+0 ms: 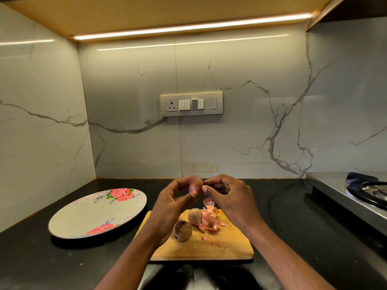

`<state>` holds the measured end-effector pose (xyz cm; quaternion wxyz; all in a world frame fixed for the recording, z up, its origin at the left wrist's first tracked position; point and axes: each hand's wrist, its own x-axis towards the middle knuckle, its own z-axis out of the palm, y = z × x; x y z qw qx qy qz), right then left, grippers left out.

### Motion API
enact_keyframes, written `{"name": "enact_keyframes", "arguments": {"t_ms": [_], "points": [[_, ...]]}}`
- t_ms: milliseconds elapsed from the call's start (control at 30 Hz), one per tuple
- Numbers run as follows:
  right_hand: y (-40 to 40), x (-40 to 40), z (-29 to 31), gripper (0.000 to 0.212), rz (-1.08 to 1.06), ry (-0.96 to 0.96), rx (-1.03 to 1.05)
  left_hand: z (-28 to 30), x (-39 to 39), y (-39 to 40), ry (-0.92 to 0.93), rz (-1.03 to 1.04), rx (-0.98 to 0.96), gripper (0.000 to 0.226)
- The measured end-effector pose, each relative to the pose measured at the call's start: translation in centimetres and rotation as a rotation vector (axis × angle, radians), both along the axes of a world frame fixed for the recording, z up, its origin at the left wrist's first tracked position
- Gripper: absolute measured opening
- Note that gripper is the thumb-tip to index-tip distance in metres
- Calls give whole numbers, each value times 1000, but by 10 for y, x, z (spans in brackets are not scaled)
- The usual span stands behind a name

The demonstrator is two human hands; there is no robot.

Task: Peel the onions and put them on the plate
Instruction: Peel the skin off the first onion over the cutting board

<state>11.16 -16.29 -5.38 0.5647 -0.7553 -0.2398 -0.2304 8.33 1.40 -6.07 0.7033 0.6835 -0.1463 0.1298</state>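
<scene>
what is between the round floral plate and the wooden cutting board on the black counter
Only a narrow strip of bare black counter, seen in the head view. The round floral plate and the wooden cutting board sit apart; the left forearm passes above the board's left edge.

Black counter (293, 222) runs wall to wall, shiny and dark. Round plate (69, 218) with pink roses sits on it at left, nothing on plate. Wooden board (234, 245) lies flat on counter in middle, just beside plate. Steel stove (335, 195) stands on counter at far right, well apart from board.
</scene>
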Motion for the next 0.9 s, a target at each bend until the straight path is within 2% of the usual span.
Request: {"name": "enact_keyframes", "arguments": {"t_ms": [267, 567, 800, 900], "points": [[1, -1, 1, 12, -13, 0, 6, 0, 0, 1, -18, 51, 85, 46], [3, -8, 3, 21, -99, -22, -95, 1, -2, -3, -38, 72, 172, 37], [2, -7, 6, 23, -83, 31, -49, 3, -5, -5, -5, -3, 39, 44], [0, -6, 7, 20, -8, 108, 28, 6, -6, -5, 17, -42, -23, 47]]}}
